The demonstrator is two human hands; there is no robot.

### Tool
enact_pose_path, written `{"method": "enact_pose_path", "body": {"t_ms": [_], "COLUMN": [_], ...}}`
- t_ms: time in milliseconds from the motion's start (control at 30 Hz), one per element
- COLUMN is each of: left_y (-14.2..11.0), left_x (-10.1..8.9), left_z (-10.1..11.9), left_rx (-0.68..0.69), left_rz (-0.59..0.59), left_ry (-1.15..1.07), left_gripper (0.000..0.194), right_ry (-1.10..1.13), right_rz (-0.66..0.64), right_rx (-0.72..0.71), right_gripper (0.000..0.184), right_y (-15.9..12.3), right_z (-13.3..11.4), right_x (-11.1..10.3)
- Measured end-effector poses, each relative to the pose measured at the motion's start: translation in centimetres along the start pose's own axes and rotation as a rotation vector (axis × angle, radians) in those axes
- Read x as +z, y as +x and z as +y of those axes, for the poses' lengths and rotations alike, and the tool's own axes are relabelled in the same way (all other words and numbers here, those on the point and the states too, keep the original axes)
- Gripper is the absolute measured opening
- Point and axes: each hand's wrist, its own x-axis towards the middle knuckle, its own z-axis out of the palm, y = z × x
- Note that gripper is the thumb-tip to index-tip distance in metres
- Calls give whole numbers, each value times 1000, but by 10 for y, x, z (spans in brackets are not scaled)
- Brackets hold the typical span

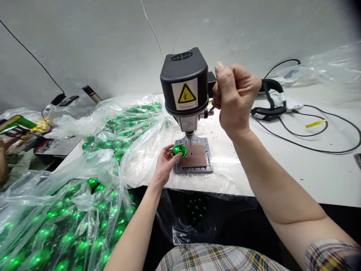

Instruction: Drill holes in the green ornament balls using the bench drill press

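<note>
A small bench drill press (184, 75) with a black motor cover and a yellow warning label stands at the centre of the table. Its bit points down at a brown board (196, 160) with a small hole, lying on the grey base plate (208, 150). Between the fingers and thumb of my left hand (166, 162) is a shiny green ball (179, 150), held at the board's left edge, beside the bit. My right hand (235, 96) is raised in a fist at the press's right side, around its feed handle, which the fingers mostly hide.
Clear plastic bags of green balls (70, 222) fill the left and front left. More green balls (197, 205) sit in a bag below the table edge. A black headset (269, 101) and looped cables lie right. Another person's hand (5, 145) shows far left.
</note>
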Motion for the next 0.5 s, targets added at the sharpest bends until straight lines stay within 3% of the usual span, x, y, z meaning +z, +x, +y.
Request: {"method": "enact_pose_path", "body": {"t_ms": [300,500], "left_y": [19,19], "left_x": [20,31], "left_z": [-25,-34], "left_rx": [68,313], "left_rz": [-14,16], "left_ry": [314,612], "left_gripper": [55,47], "right_ry": [-41,-43], "right_rz": [4,0], "right_rx": [28,39], "right_gripper": [59,59], "right_y": [-1,-2], "right_z": [-4,-3], "right_x": [1,0]}}
